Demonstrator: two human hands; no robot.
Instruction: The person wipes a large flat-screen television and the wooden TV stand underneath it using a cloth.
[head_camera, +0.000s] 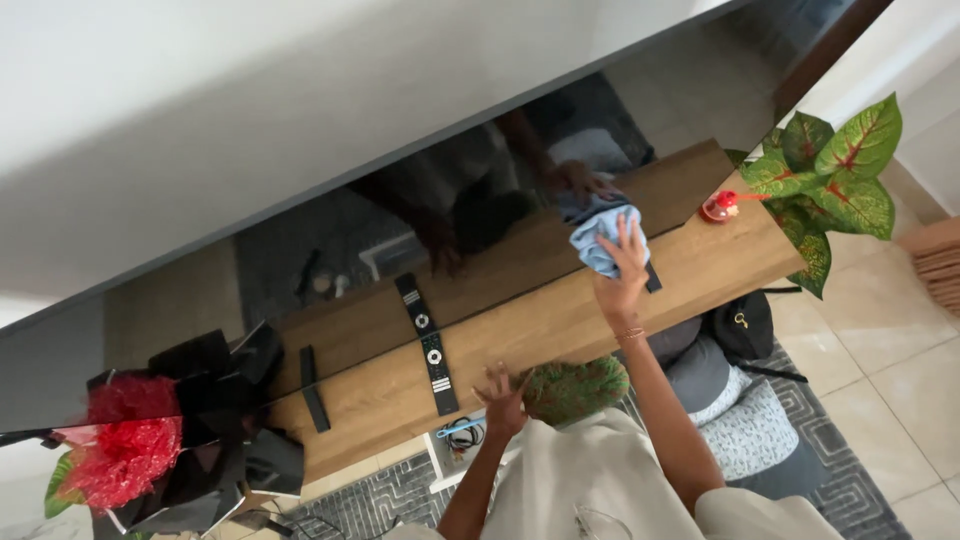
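Pressing blue cloth (606, 240) under right hand (622, 280), left hand (502, 402) apart

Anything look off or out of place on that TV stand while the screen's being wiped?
Nothing is spilled or broken. The right hand presses a blue cloth to the TV screen; the left hand rests at the wooden stand's front edge. The black remote lies flat and slightly askew.

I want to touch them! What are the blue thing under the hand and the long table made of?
The blue thing under the right hand looks like soft cloth: it bunches and folds. The long table looks like wood or a wood-look board, matte, with brown grain lines along its top. Which of the two it is can't be told from here.
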